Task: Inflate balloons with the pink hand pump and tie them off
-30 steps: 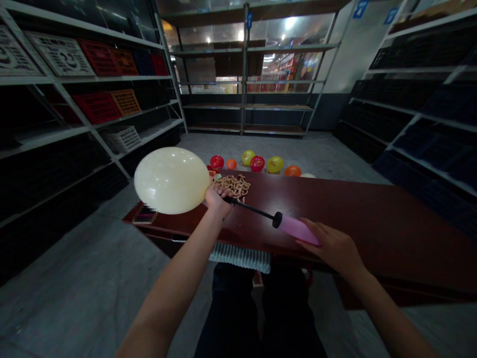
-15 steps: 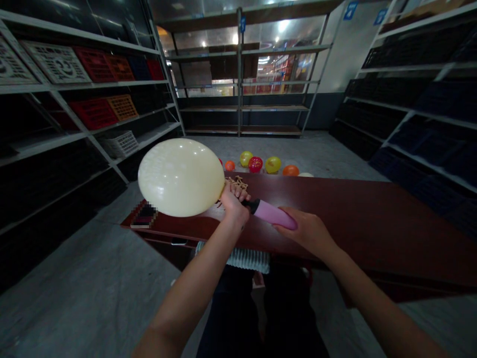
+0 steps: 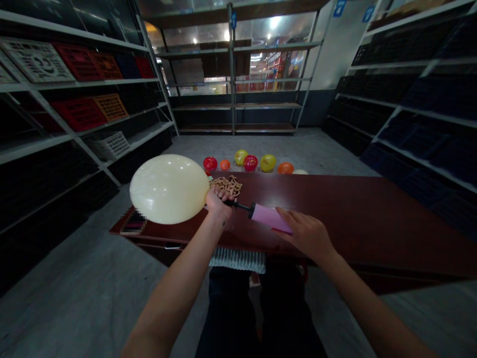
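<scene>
A large, swollen cream balloon (image 3: 169, 189) lies to the left above the table, its neck at the fingers of my left hand (image 3: 220, 203). Those fingers are closed around the neck and the black end of a balloon pump. The exact join is hidden by the hand. A thin black rod runs from there into the pump's pink barrel (image 3: 269, 219). My right hand (image 3: 306, 232) wraps the barrel's other end. Just beyond the left hand, a heap of tan, curled pieces (image 3: 230, 185) rests on the table.
The dark red table (image 3: 335, 214) spans the front. Several red, yellow and orange balloons (image 3: 268, 162) are behind it. A pixelated dark object (image 3: 134, 221) sits at the left corner. Shelves with crates (image 3: 80, 113) line the left; more racks stand behind and right.
My hands have moved apart, baring the black rod between the left hand and the pink barrel. The balloon sits lower and further left, and the view has shifted slightly.
</scene>
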The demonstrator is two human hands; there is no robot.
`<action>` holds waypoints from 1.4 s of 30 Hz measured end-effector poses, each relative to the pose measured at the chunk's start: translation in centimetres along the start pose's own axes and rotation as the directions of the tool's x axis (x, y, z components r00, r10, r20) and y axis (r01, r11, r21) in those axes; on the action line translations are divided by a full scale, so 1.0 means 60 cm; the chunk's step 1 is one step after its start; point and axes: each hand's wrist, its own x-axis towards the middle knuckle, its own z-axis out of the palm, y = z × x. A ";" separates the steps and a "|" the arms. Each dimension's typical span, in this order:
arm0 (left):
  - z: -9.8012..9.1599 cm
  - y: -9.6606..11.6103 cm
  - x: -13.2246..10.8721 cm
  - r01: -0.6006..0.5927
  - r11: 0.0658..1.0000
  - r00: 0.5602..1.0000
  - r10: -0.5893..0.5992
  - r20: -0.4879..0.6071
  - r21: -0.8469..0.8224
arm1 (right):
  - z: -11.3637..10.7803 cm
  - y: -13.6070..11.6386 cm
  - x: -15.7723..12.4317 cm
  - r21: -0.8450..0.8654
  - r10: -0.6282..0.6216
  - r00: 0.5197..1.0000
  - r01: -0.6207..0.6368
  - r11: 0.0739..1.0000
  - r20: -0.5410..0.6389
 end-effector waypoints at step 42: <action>-0.016 -0.023 -0.003 0.006 1.000 0.999 -0.006 0.032 0.007 | 0.016 0.009 -0.017 0.100 -0.005 1.000 0.003 0.995 0.019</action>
